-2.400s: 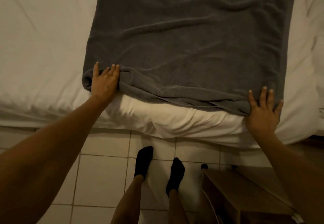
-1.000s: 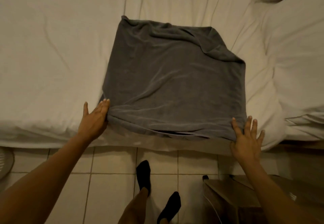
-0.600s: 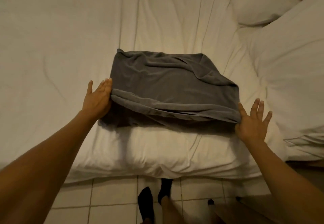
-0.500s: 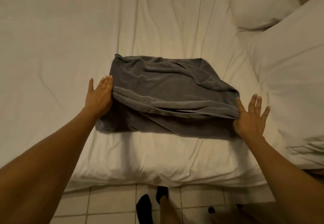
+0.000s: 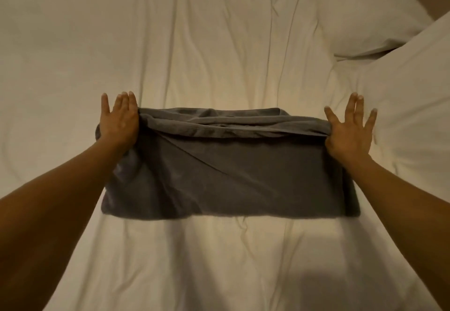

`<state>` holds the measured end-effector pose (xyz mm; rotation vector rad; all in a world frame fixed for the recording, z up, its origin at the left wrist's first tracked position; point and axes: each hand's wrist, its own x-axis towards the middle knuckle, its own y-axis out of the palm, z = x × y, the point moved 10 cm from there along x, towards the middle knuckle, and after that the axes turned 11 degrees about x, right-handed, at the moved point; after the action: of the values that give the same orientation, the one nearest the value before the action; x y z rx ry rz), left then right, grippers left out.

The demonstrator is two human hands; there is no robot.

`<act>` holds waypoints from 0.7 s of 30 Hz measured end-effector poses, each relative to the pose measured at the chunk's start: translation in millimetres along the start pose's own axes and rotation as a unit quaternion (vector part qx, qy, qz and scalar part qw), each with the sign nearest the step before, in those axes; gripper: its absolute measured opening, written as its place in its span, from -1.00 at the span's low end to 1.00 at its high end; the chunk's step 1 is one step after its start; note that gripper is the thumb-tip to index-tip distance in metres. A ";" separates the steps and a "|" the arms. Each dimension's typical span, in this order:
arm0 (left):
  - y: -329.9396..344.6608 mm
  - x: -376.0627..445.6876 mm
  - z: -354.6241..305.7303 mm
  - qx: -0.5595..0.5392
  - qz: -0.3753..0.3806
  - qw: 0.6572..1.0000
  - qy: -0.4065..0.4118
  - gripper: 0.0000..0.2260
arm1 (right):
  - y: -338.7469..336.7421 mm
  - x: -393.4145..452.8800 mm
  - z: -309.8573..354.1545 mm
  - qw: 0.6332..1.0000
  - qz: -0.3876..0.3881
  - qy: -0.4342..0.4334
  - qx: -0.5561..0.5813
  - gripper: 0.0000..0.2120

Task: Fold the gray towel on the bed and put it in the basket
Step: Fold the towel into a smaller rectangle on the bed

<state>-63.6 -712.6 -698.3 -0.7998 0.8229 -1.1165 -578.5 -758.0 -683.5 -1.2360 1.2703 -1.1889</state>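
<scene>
Head view looks down your two bare forearms as they reach forward over the bed [image 5: 219,42], roughly parallel and well apart. Your left hand [image 5: 120,122] sits at the far left corner of the gray towel [image 5: 231,179], back of the hand up, the fingers straight and close together pointing away from you, the thumb spread out to the left. The towel's upper edge meets the side of that hand, and the cloth looks pinched there, though the underside of the grip is hidden. Your right hand [image 5: 349,131] mirrors it at the far right corner, fingers fanned wider, with the bunched edge of the towel running into the thumb side of the hand; whether the cloth is actually clamped there you cannot tell from this angle.

One gray towel is in view. It lies on the white sheet as a wide rectangle, long side running left to right between your hands, its near edge flat on the bed and its far edge gathered into several stacked layers. A diagonal crease crosses its top surface from upper left toward lower right.

Two white pillows [image 5: 365,11] lie at the upper right, one overlapping the other, clear of the towel.
</scene>
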 end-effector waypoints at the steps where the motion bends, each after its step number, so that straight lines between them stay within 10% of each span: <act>1: -4.8 12.9 -2.2 0.006 -0.004 1.000 -0.002 -0.42 | 0.9 15.0 0.9 1.000 -0.004 0.003 0.000 -0.23; 7: -8.3 67.9 -32.2 -0.017 -0.024 0.997 -0.064 -0.35 | 25.4 61.2 20.0 0.998 -0.053 0.020 0.030 -0.16; 21: 103.4 14.9 -124.9 -0.164 0.103 0.973 0.129 -0.40 | 152.0 -15.7 53.8 0.978 0.128 0.023 0.160 -0.44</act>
<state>-124.6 -718.2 -849.2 -0.8281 1.3038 -0.9217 -533.3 -741.9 -838.2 -0.7896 1.1755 -1.1815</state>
